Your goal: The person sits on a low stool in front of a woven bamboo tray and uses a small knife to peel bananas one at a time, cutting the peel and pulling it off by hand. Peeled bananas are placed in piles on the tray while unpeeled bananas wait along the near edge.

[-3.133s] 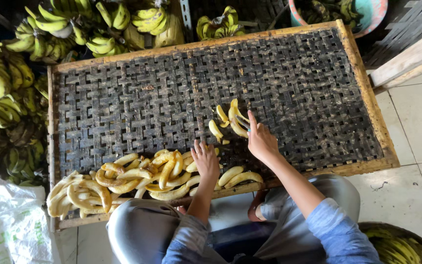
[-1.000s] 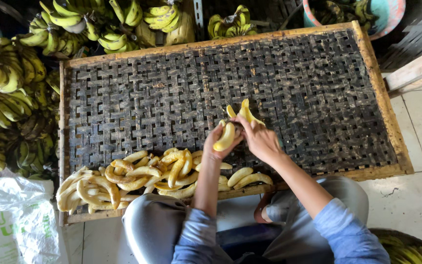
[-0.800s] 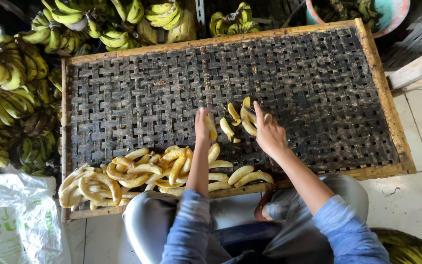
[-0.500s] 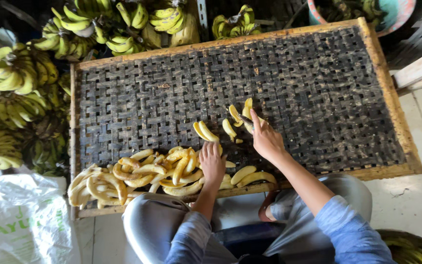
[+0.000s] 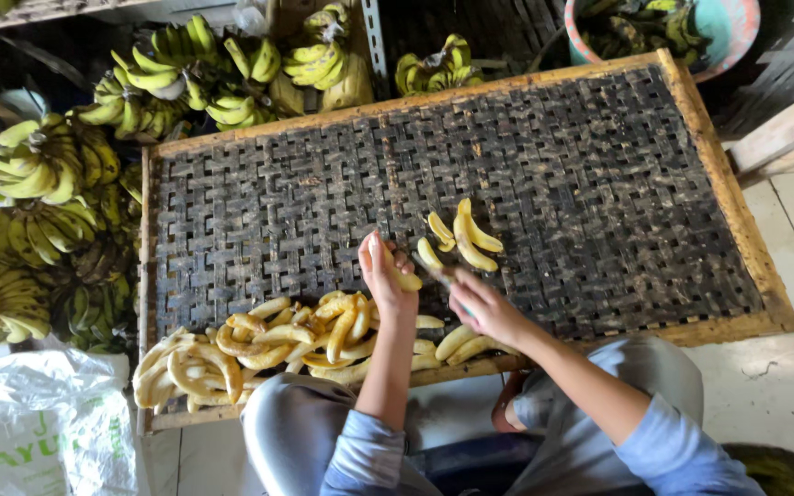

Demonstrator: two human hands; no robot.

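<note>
My left hand (image 5: pixel 384 276) is raised over the woven tray (image 5: pixel 599 165), fingers closed on a peeled yellow banana (image 5: pixel 403 276). My right hand (image 5: pixel 484 308) sits just to its right, closed on a thin dark tool (image 5: pixel 446 274) whose tip points at that banana. Several peeled banana pieces (image 5: pixel 466 237) lie on the weave just beyond both hands. A pile of peeled bananas (image 5: pixel 268 344) lies along the tray's near edge, left of and under my left forearm.
Bunches of green-yellow bananas (image 5: pixel 43 220) crowd the left side and the far edge (image 5: pixel 232 69). A white plastic bag (image 5: pixel 39 432) lies at the lower left. A round basin (image 5: pixel 673 28) with bananas stands at the far right. A wooden plank (image 5: pixel 783 124) is to the right.
My left hand has lifted off the pile holding a banana. My right hand has pulled back from the pieces on the weave and come next to the left hand.
</note>
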